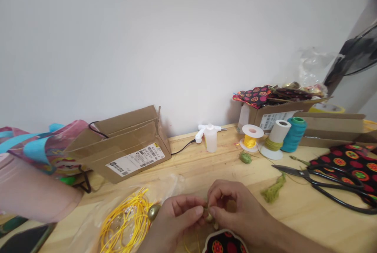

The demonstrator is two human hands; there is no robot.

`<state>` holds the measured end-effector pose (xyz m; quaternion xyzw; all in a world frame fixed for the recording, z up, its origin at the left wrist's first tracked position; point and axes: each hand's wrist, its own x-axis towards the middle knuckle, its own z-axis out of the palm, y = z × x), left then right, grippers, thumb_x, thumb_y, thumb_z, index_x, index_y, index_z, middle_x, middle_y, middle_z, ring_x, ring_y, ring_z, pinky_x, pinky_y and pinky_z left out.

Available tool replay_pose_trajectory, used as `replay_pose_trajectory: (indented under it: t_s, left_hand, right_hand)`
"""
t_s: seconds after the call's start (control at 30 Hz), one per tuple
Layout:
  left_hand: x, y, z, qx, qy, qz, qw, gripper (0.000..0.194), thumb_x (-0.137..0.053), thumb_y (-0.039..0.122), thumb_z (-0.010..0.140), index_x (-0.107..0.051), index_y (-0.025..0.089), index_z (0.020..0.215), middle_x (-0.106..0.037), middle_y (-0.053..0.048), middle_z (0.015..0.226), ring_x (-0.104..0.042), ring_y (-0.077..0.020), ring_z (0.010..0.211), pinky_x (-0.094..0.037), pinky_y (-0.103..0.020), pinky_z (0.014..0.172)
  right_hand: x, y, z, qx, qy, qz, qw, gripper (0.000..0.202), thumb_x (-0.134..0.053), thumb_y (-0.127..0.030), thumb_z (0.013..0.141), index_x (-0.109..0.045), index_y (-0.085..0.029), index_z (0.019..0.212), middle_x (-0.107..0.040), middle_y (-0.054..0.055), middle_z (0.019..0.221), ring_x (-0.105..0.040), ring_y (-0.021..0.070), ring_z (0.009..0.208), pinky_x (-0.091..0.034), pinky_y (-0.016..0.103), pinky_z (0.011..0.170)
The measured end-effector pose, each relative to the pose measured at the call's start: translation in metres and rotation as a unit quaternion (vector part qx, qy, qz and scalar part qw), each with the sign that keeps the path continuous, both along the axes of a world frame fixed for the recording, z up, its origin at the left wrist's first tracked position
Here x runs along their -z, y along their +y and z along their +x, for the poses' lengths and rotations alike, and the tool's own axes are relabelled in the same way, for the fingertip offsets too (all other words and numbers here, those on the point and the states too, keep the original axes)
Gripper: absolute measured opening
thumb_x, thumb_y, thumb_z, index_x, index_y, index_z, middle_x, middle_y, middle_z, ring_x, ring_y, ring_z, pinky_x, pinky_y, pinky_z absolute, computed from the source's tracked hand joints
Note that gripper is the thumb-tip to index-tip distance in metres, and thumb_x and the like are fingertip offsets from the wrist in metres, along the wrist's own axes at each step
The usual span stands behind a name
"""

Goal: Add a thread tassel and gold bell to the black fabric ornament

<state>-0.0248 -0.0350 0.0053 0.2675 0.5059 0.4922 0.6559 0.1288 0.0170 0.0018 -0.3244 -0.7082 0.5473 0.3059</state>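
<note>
The left hand point(184, 217) and the right hand point(237, 206) met low in the view, each grip closed, thumb against fingers, on a small olive-gold piece point(209, 217) that the fingertips partly hid. Just below it, at the bottom edge, lay a dark patterned piece point(225, 242) with a pale border. Beside the left hand sat a gold bead point(153, 212), next to a tangle of yellow cord point(125, 221) on clear plastic. To the right of the right hand, a green tassel point(273, 191) lay on the wooden counter point(191, 166) near black-handled scissors point(304, 173), whose handles overlapped patterned fabric point(349, 159). Farther back stood a yellow spool point(249, 141), a white cone point(279, 131), a teal cone point(295, 135) and a translucent bottle point(211, 139), with a cardboard box point(129, 153) to the left.
</note>
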Motion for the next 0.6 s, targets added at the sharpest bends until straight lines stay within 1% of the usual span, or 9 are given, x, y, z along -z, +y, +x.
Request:
replay_pose_trajectory:
  t_s: [0.1,0.2,0.27,0.33,0.43,0.5,0.6]
  left_hand:
    - [0.0027,-0.0006,-0.0007,-0.014,0.043,0.011,0.999,0.017,-0.078,0.024,0.050,-0.068,0.013,0.059,-0.069,-0.002,0.055,-0.058,-0.0078,0.051,-0.043,-0.015,0.052]
    - [0.0006,-0.0020,0.0008,-0.032,0.100,0.036,0.994,0.016,-0.078,0.023,0.050,-0.066,0.013,0.056,-0.066,0.001,0.051,-0.055,-0.0062,0.048,-0.041,-0.014,0.050]
    - [-0.0018,-0.0032,0.0029,-0.041,0.128,0.057,0.989,0.015,-0.077,0.022,0.050,-0.065,0.014,0.056,-0.064,0.002,0.050,-0.054,-0.0070,0.049,-0.041,-0.015,0.050]
    - [-0.0037,-0.0045,0.0052,-0.045,0.142,0.080,0.986,0.014,-0.076,0.020,0.050,-0.064,0.014,0.056,-0.063,0.003,0.050,-0.054,-0.0080,0.049,-0.041,-0.016,0.050]
    - [-0.0041,-0.0059,0.0078,-0.049,0.152,0.118,0.980,0.011,-0.073,0.014,0.052,-0.063,0.015,0.057,-0.062,0.003,0.051,-0.054,-0.0086,0.051,-0.042,-0.017,0.051]
    - [-0.0031,-0.0067,0.0086,-0.047,0.161,0.138,0.976,0.009,-0.070,0.011,0.054,-0.063,0.015,0.059,-0.062,0.002,0.054,-0.055,-0.0090,0.053,-0.043,-0.017,0.053]
    - [-0.0014,-0.0077,0.0088,-0.036,0.184,0.159,0.969,0.008,-0.065,0.009,0.057,-0.062,0.016,0.061,-0.062,0.001,0.058,-0.056,-0.0106,0.057,-0.044,-0.018,0.055]
  right_hand:
    - [0.0023,-0.0009,0.0009,-0.005,-0.011,0.059,0.998,0.009,-0.054,-0.007,0.062,-0.058,-0.015,0.062,-0.057,0.000,0.063,-0.051,0.0112,0.056,-0.040,0.022,0.051]
    - [0.0035,-0.0022,0.0018,-0.021,-0.002,0.139,0.990,0.013,-0.055,-0.004,0.061,-0.060,-0.015,0.063,-0.059,0.001,0.067,-0.053,0.0120,0.062,-0.041,0.022,0.056]
    - [0.0025,-0.0028,0.0025,-0.035,0.009,0.170,0.985,0.013,-0.055,-0.004,0.061,-0.062,-0.015,0.065,-0.060,0.002,0.070,-0.054,0.0123,0.066,-0.042,0.022,0.059]
    - [0.0003,-0.0025,0.0031,-0.039,0.017,0.177,0.983,0.012,-0.056,-0.005,0.062,-0.062,-0.015,0.066,-0.061,0.003,0.071,-0.055,0.0124,0.066,-0.042,0.022,0.060]
    - [-0.0032,-0.0002,0.0034,-0.013,0.011,0.163,0.987,0.012,-0.056,-0.005,0.063,-0.062,-0.014,0.067,-0.059,0.002,0.068,-0.053,0.0125,0.063,-0.042,0.022,0.058]
    - [-0.0044,0.0015,0.0032,-0.005,-0.001,0.157,0.988,0.014,-0.055,-0.006,0.064,-0.063,-0.015,0.072,-0.059,0.002,0.066,-0.052,0.0126,0.062,-0.041,0.022,0.057]
    - [-0.0037,0.0024,0.0029,-0.035,-0.007,0.164,0.986,0.019,-0.055,-0.005,0.067,-0.065,-0.016,0.079,-0.061,0.002,0.071,-0.053,0.0126,0.067,-0.041,0.022,0.061]
